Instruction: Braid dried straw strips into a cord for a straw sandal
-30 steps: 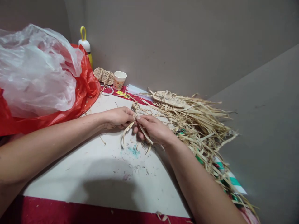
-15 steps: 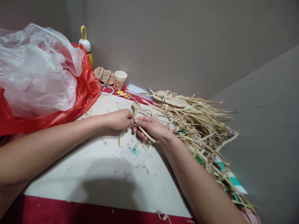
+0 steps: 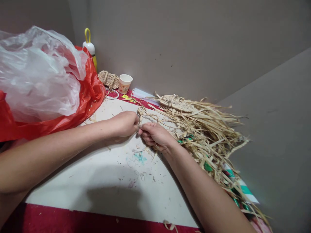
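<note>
My left hand (image 3: 126,124) is closed in a fist above the white board, its thumb side against my right fingertips. My right hand (image 3: 155,134) is closed too, pinching at the same spot. Between them they grip a dry straw strand, mostly hidden by the fingers. Just behind the hands, a twisted straw cord (image 3: 141,111) rises and runs right toward a heap of dry straw strips (image 3: 211,121). On that heap lies a small woven straw sole (image 3: 176,103).
The white board (image 3: 97,184) carries scraps and a teal stain, over red cloth (image 3: 60,218). A clear plastic bag (image 3: 43,74) in a red bag (image 3: 94,89) fills the left. Behind stand a yellow-and-white bottle (image 3: 88,47), a second woven sole (image 3: 108,79) and a paper cup (image 3: 125,84).
The loose straw ends that hung below my hands are out of sight now. My left hand has turned into a tighter fist, and my right fingers have curled in.
</note>
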`<state>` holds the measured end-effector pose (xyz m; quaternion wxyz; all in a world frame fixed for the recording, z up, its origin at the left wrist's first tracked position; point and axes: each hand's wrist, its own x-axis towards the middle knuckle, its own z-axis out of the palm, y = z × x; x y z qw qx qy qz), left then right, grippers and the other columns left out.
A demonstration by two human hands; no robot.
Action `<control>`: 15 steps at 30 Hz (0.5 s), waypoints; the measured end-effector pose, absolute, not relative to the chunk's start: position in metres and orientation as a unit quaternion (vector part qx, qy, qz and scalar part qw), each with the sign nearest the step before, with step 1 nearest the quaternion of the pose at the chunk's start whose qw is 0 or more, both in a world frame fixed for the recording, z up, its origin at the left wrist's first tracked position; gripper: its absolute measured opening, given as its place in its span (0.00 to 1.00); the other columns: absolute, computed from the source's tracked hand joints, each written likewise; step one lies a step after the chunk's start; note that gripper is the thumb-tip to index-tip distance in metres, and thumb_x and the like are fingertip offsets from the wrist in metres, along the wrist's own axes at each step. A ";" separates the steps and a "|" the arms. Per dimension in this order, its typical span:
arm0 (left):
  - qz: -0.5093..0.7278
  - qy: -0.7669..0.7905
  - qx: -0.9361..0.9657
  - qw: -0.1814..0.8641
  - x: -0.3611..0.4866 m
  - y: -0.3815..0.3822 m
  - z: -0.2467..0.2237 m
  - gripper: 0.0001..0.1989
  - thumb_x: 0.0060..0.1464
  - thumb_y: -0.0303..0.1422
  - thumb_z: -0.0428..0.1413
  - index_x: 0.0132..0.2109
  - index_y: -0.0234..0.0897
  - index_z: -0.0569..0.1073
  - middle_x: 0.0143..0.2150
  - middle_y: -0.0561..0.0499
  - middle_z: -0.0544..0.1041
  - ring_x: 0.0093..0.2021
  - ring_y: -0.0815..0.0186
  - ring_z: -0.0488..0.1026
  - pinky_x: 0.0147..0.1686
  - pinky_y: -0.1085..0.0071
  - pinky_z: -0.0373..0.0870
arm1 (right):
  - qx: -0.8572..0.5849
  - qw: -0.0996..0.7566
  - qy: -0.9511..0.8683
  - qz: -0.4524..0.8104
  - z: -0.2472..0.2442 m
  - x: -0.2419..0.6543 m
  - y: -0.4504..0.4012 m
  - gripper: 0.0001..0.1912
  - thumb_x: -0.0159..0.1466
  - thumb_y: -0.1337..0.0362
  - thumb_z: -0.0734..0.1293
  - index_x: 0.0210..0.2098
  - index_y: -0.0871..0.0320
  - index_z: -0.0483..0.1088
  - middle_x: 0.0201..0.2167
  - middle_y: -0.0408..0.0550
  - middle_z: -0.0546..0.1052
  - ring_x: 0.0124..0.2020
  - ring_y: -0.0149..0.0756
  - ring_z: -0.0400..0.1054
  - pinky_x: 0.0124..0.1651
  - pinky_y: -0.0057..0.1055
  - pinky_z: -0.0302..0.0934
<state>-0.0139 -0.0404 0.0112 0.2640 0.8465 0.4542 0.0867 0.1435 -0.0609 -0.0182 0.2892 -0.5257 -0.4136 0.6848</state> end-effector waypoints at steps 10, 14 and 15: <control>-0.035 0.463 0.874 0.142 0.000 -0.065 0.020 0.07 0.50 0.28 0.52 0.35 0.32 0.74 0.29 0.42 0.75 0.35 0.59 0.73 0.35 0.70 0.63 | -0.492 0.329 -0.352 0.726 -0.019 0.138 -0.066 0.17 0.52 0.67 0.63 0.15 0.57 0.49 0.09 0.32 0.50 0.10 0.18 0.39 0.10 0.17 0.33; -0.027 0.465 0.877 0.123 0.007 -0.076 0.012 0.08 0.48 0.24 0.52 0.36 0.33 0.75 0.28 0.45 0.75 0.33 0.62 0.73 0.35 0.71 0.65 | -0.478 0.337 -0.337 0.738 -0.020 0.139 -0.065 0.17 0.52 0.68 0.65 0.15 0.57 0.49 0.10 0.31 0.50 0.10 0.17 0.38 0.10 0.16 0.33; -0.017 0.461 0.878 0.126 0.009 -0.079 0.010 0.08 0.48 0.24 0.52 0.36 0.33 0.75 0.28 0.45 0.75 0.32 0.63 0.73 0.34 0.71 0.65 | -0.472 0.339 -0.338 0.740 -0.020 0.139 -0.065 0.17 0.52 0.67 0.66 0.15 0.58 0.51 0.10 0.31 0.50 0.10 0.17 0.38 0.10 0.16 0.34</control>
